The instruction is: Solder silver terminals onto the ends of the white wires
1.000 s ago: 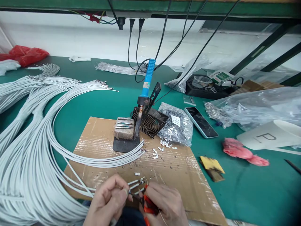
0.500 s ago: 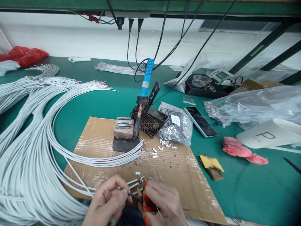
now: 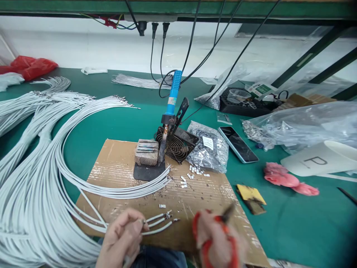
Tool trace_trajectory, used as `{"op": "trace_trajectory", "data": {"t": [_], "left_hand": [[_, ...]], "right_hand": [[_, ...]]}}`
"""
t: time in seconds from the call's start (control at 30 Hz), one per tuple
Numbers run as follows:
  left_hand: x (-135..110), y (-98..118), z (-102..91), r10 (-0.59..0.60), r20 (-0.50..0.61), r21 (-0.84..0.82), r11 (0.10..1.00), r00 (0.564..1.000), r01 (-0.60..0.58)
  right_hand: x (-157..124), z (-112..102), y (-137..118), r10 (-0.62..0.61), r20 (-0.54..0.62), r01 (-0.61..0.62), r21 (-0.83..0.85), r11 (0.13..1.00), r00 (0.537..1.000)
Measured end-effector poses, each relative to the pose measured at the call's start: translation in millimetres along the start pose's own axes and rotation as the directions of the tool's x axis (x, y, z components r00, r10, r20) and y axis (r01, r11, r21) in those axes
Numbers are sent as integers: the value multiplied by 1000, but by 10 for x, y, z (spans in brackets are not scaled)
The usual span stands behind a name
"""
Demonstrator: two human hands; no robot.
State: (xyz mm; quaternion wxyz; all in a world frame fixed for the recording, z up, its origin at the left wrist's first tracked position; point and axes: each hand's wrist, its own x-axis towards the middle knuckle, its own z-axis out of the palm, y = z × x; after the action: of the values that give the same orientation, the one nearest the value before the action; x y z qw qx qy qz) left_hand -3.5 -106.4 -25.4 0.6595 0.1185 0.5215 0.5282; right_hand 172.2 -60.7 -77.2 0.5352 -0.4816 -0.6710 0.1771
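In the lower middle, my left hand (image 3: 122, 236) is closed, thumb and fingertips pinched on a white cable (image 3: 126, 260); a small metallic end just shows at the fingertips. Beside those fingertips, several white cables with metal terminals (image 3: 160, 225) stick out over the cardboard. My right hand (image 3: 219, 238), smeared by motion, is wrapped round red-handled scissors (image 3: 208, 247). Their dark blades (image 3: 228, 213) point up and to the right, apart from the cables. A small white connector piece (image 3: 162, 206) lies on the cardboard sheet (image 3: 200, 208) just beyond the cable ends.
A large bundle of white cables (image 3: 47, 193) fills the left. At centre stands a blue-handled soldering iron (image 3: 174, 93) in its holder, near a small black fan (image 3: 177, 147). A bag of parts (image 3: 209, 145), a phone (image 3: 238, 144) and a yellow sponge (image 3: 251, 193) lie rightward.
My right hand has swung away to the right with the scissors, leaving my left hand's fingertips. My left hand has shifted slightly left, and the cable ends show more fully.
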Motion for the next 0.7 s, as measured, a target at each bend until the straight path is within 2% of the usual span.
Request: {"op": "trace_trajectory", "data": {"t": [0.07,0.17,0.27,0.4,0.53,0.7], "left_hand": [[26,-32,-42,-5,-17,-19,1000,1000,4],[36,-48,-26,69,-26,53,996,997,-67],[4,-12,55,125,-52,108,987,991,-119],[-44,32,134,162,-89,129,980,983,-150],[-52,6,136,212,-97,191,963,973,-191],[-15,-115,64,318,-84,282,917,944,-284]], "right_hand": [[85,-111,30,71,-13,-71,-13,997,997],[110,-145,-7,44,147,-37,-46,998,988],[43,-54,-77,-39,331,53,-34,998,943],[-10,24,-91,-105,482,124,-9,992,870],[13,-1,-62,-122,549,148,-4,989,827],[45,-43,-73,-142,568,171,1,985,811]]}}
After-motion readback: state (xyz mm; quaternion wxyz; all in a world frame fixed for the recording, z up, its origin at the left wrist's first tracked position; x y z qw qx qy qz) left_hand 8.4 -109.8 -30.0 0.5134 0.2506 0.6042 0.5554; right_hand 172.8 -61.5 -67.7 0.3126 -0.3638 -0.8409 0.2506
